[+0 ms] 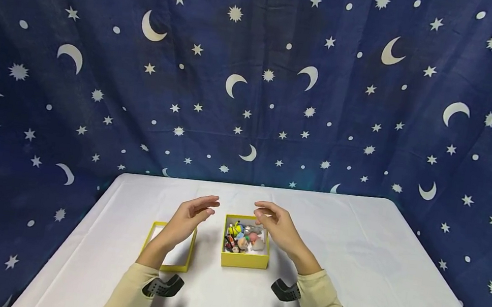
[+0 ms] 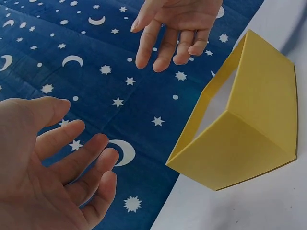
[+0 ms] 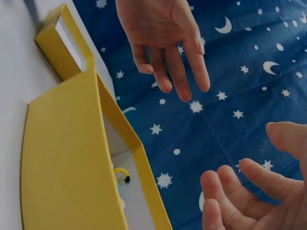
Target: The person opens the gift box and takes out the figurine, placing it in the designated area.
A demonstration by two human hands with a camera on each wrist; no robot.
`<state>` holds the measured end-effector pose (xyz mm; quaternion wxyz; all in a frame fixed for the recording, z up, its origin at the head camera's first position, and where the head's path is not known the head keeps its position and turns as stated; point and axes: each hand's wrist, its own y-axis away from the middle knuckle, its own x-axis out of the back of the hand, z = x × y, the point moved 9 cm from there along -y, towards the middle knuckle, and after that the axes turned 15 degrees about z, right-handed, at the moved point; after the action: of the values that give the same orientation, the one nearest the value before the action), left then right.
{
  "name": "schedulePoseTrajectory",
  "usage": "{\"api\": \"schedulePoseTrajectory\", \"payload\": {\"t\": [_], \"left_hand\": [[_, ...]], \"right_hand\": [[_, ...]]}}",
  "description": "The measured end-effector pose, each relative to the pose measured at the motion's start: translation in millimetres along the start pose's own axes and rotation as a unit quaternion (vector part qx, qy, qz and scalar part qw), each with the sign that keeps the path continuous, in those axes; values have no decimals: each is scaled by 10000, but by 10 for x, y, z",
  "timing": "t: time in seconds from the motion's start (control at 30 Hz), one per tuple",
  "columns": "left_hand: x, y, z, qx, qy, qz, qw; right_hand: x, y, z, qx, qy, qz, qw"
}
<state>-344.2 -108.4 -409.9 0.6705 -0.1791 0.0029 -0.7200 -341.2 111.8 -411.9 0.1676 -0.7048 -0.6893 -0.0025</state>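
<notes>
Both hands hover over the table with palms facing each other and nothing held. The left hand (image 1: 184, 220) is above the shallow yellow lid (image 1: 175, 268), its fingers loosely extended toward the middle. Over the right rim of the yellow box (image 1: 244, 261) hangs the right hand (image 1: 281, 229), fingers relaxed and slightly bent. Inside the box lie several small toy figures (image 1: 242, 242), among them a yellow one with dark stripes. In the right wrist view a thin yellow piece with a black tip (image 3: 122, 172) shows inside the box. The left wrist view shows only the box's outer walls (image 2: 261, 86) and part of its white inside.
A white cloth covers the table (image 1: 342, 268). Behind it hangs a dark blue curtain (image 1: 251, 108) with moons and stars. Black wrist camera mounts (image 1: 163, 286) sit at both cuffs. The lid lies left of the box, with a gap between them.
</notes>
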Motion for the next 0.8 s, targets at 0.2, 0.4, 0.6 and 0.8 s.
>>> {"api": "schedulePoseTrajectory", "payload": {"t": [0.2, 0.4, 0.6, 0.8], "left_hand": [[-59, -18, -36, 51, -69, -33, 10000], [-66, -39, -91, 95, -149, -9, 9998], [-74, -30, -156, 10, -350, -76, 9994], [-151, 9, -233, 15, -730, -221, 9971]], "right_hand": [[33, -31, 81, -125, 182, 59, 9997], [66, -71, 137, -224, 27, 102, 9997], [115, -117, 214, -358, 106, 301, 9988], [157, -132, 300, -365, 272, 407, 9981]]}}
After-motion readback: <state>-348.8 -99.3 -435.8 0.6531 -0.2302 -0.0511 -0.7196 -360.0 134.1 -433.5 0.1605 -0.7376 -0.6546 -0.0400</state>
